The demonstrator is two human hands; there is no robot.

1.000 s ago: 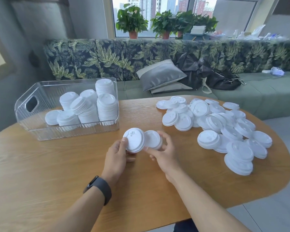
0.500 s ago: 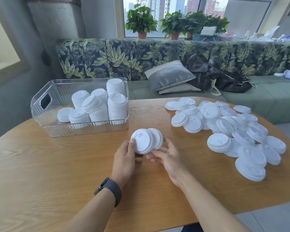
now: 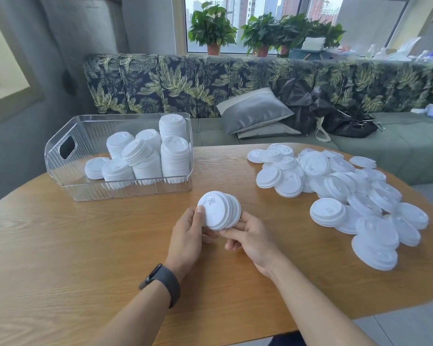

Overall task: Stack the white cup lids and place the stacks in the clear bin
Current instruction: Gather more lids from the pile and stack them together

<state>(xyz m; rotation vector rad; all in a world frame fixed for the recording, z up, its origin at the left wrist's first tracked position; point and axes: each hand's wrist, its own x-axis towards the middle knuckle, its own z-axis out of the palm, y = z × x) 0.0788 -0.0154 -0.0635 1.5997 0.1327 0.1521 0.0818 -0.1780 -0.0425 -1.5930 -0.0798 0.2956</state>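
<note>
Over the middle of the wooden counter (image 3: 60, 245), both hands are closed around one short stack of white cup lids (image 3: 219, 210), held on its side just above the wood. A second ago that was two separate bundles, one in each hand, side by side; half a second ago they overlapped; now they are pushed together into a single nested stack. The left hand (image 3: 188, 236) grips the near face, thumb laid flat across the top lid, a dark wristband (image 3: 163, 280) on that wrist. The right hand (image 3: 250, 237) cups the far end from below, fingers curled under the rims.

The clear bin (image 3: 60, 156) stands to the left of the hands, well apart from them, with the same upright stacks of lids (image 3: 145, 156) inside as before, one leaning. The loose pile of lids (image 3: 335, 186) on the right side of the counter looks untouched.

Each lid has a raised sip-hole shape moulded on top, but I can read no brand, label or lettering on the lids or the bin.
</note>
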